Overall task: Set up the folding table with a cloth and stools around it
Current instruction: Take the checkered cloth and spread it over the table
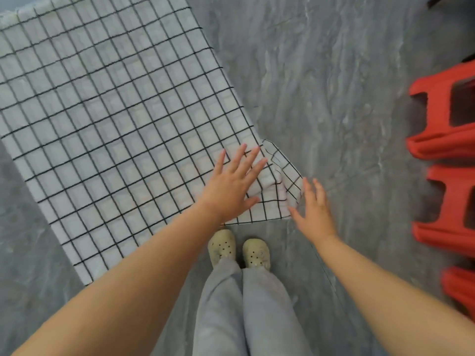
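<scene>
A white cloth with a black grid (110, 119) covers the folding table, which is hidden beneath it. Its near right corner (282, 186) droops over the table's corner in a loose fold. My left hand (231, 183) lies flat on the cloth near that corner, fingers spread. My right hand (313, 209) hovers open just right of the hanging corner, fingertips close to the fabric, holding nothing. Three red plastic stools (447, 119) stand in a row on the floor at the right edge.
Grey marbled floor (334, 86) lies between the table and the stools. My feet in pale clogs (239, 249) stand right at the table's near corner. A dark object (437, 1) shows at the top right.
</scene>
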{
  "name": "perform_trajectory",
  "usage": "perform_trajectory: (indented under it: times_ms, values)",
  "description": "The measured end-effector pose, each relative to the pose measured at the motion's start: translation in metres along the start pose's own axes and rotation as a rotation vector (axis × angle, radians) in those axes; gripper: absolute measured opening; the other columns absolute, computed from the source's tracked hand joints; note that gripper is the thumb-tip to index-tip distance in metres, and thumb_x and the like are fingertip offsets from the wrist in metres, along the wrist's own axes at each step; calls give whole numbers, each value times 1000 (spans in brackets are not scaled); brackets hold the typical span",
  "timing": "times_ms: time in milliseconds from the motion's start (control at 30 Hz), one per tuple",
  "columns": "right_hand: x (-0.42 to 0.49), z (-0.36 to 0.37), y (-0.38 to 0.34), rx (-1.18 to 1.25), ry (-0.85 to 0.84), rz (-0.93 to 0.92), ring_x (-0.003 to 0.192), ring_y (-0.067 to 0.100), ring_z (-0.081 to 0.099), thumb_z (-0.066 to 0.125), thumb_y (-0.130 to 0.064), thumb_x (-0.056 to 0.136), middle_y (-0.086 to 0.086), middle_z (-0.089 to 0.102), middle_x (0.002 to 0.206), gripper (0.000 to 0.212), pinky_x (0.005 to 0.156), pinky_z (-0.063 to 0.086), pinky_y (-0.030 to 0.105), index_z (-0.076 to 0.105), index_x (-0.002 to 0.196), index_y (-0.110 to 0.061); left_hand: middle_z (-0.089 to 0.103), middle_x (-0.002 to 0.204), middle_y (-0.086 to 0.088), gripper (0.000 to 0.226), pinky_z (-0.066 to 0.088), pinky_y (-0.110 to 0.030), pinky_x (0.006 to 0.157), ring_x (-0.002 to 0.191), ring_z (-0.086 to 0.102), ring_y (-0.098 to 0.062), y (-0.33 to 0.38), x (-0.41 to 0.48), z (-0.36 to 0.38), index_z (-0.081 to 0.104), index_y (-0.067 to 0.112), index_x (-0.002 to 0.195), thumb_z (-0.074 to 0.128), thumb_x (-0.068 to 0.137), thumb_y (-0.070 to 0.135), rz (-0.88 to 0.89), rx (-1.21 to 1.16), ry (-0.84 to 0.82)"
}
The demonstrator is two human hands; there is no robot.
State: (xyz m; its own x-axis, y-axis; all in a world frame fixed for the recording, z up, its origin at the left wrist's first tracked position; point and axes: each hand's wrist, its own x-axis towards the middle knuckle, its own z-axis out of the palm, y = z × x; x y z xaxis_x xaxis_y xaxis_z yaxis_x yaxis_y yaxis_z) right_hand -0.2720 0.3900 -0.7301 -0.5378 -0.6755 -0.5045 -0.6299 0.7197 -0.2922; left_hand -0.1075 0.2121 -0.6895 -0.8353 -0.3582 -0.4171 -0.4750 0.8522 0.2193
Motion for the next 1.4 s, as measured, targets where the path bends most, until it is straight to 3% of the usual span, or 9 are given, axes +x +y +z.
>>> perform_trajectory:
  times_ms: [133,367,467,567,800,1033,1200,1300,1400]
  values:
    - [-1,8,-4,92,19,29,138,27,31,65,-36,87,8,32,152,70,111,30,39,33,145,-14,-21,158,-4,78,-4,-58,114,143,-23,-28,17,33,4,-15,22,149,27,94,58,128,155,-49]
    - [28,14,-22,91,-86,-83,144,18,23,65,-25,88,-4,15,160,85,112,32,39,10,152,-27,-3,160,-1,66,0,-61,113,145,-15,-25,15,51,15,4,24,151,28,96,53,107,183,-84]
    - [40,14,-17,11,-214,-41,127,27,48,56,-29,94,5,44,146,64,96,44,37,24,149,-29,1,160,-2,66,2,-63,112,146,-13,-27,18,52,19,5,24,151,29,96,52,94,210,-70]
    - [42,14,-10,-55,-250,-9,115,30,56,51,-31,97,11,59,129,50,86,46,36,36,144,-28,3,160,-3,66,2,-64,112,146,-12,-28,19,54,21,7,23,150,30,96,52,86,206,-68]
    - [35,17,6,-77,-226,-74,132,25,40,49,-28,97,4,42,147,56,97,40,38,27,148,-19,-6,160,-6,70,-5,-66,110,144,-20,-32,21,56,25,-3,22,151,22,95,58,73,291,-96]
    - [35,20,40,-116,-296,108,110,31,56,40,-10,96,13,57,128,42,82,47,36,44,138,-19,-10,160,-7,70,-10,-67,107,142,-22,-34,21,57,29,-6,21,150,17,95,58,73,334,-109]
    - [37,8,40,-24,-235,71,141,22,30,38,-3,94,3,25,157,61,109,32,36,21,150,-16,-8,160,-8,75,-5,-66,110,143,-20,-33,27,56,22,0,20,151,22,93,62,53,323,-140]
    - [43,-13,37,45,-150,9,143,22,26,43,-9,93,5,25,157,61,114,25,34,22,150,-15,-4,160,-6,76,-6,-62,113,144,-19,-29,38,58,8,7,21,151,20,91,67,32,254,-103]
    - [51,-46,42,77,-37,-12,142,24,27,45,-21,96,8,28,155,57,113,25,34,25,149,-13,-12,160,-3,77,-8,-57,114,143,-22,-26,60,74,-13,-3,24,151,12,90,68,30,242,-74]
